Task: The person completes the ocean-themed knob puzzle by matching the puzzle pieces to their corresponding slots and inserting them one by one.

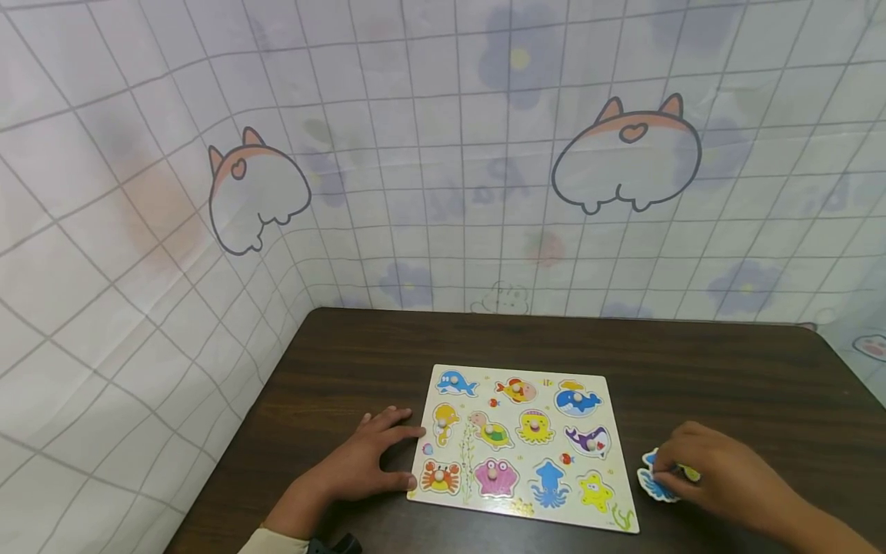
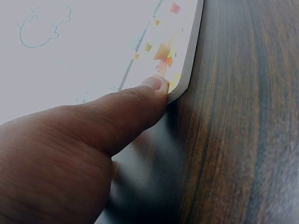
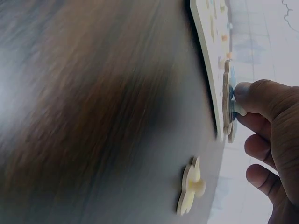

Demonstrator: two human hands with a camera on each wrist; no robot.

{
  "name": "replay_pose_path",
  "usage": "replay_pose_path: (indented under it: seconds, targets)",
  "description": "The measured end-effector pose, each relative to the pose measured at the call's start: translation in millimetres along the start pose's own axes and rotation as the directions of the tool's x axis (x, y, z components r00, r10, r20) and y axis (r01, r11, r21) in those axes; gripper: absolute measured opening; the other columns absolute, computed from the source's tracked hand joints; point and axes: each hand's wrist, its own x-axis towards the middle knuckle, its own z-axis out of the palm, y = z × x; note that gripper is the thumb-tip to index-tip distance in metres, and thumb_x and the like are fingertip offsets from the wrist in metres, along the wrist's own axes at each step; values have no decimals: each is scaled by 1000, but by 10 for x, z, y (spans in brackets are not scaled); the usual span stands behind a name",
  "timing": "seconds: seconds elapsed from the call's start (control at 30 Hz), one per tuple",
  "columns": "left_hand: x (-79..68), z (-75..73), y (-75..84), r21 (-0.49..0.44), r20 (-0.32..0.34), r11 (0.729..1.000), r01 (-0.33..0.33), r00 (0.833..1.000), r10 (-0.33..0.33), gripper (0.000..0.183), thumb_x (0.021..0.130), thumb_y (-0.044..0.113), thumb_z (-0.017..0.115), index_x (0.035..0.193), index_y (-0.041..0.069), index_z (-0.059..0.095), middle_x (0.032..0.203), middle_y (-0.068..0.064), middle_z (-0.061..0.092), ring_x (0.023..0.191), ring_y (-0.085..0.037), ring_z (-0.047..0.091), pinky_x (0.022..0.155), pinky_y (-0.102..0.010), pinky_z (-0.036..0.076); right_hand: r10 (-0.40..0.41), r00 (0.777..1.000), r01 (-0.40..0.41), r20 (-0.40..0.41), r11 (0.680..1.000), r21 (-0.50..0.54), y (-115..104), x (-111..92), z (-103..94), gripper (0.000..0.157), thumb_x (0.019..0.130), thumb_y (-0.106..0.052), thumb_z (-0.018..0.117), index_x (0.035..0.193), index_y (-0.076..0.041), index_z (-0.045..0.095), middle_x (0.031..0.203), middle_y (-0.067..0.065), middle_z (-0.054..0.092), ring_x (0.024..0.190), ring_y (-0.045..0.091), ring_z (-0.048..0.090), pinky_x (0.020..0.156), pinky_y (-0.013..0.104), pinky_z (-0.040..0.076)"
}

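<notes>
A pale wooden knob-puzzle board [image 1: 512,514] with sea-animal pictures lies on the dark table. My left hand [image 1: 374,454] is at its left side, fingers spread, with the thumb [image 2: 152,84] on the board's near left corner. To the right of the board, my right hand [image 1: 716,473] pinches the knob of a blue puzzle piece [image 1: 654,481] between thumb and finger. That piece [image 3: 227,102] is seen edge-on in the right wrist view. A yellow puzzle piece [image 3: 188,186] with a round knob lies on the table; in the head view my right hand partly covers it.
Knobs show on several animals in the board, such as the crab [image 1: 440,477] and the octopus [image 1: 534,427]; none shows on the squid [image 1: 550,485] or the star [image 1: 595,492]. Behind the table [image 1: 360,354] hangs a white checked curtain [image 1: 443,254], which also runs along the left.
</notes>
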Motion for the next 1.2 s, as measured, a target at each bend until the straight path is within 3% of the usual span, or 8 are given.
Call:
replay_pose_path:
  seconds: [0.2, 0.53, 0.93, 1.2]
  targets:
    - [-12, 3, 4, 6, 4, 1000, 11, 1000, -11, 69, 88, 51, 79, 148, 26, 56, 163, -8, 34, 154, -39, 17, 120, -66, 5, -14, 1000, 14, 26, 999, 31, -80, 125, 83, 36, 70, -21, 95, 88, -39, 69, 94, -26, 60, 82, -3, 52, 66, 11, 44]
    - [-10, 33, -35, 22, 5, 1000, 16, 1000, -16, 70, 87, 53, 78, 148, 28, 56, 163, -7, 33, 154, -39, 17, 121, -65, 5, -53, 998, 49, 39, 993, 109, -214, 313, 213, 29, 76, -23, 92, 91, -36, 72, 91, -27, 60, 83, -2, 53, 69, 13, 46]
    - [1, 23, -33, 23, 4, 999, 27, 1000, -27, 70, 87, 53, 79, 148, 28, 56, 163, -6, 33, 154, -38, 16, 121, -64, 5, -192, 980, 197, -50, 968, 154, -287, 517, 328, 23, 77, -20, 91, 91, -30, 75, 92, -23, 65, 88, 2, 57, 78, 17, 48]
    - [-2, 22, -31, 26, 2, 1000, 14, 1000, -14, 70, 87, 53, 78, 148, 27, 56, 163, -7, 33, 154, -38, 17, 121, -65, 6, -192, 981, 194, -29, 967, 166, -362, 610, 419, 21, 78, -19, 90, 90, -29, 76, 89, -25, 65, 87, 1, 57, 79, 18, 49]
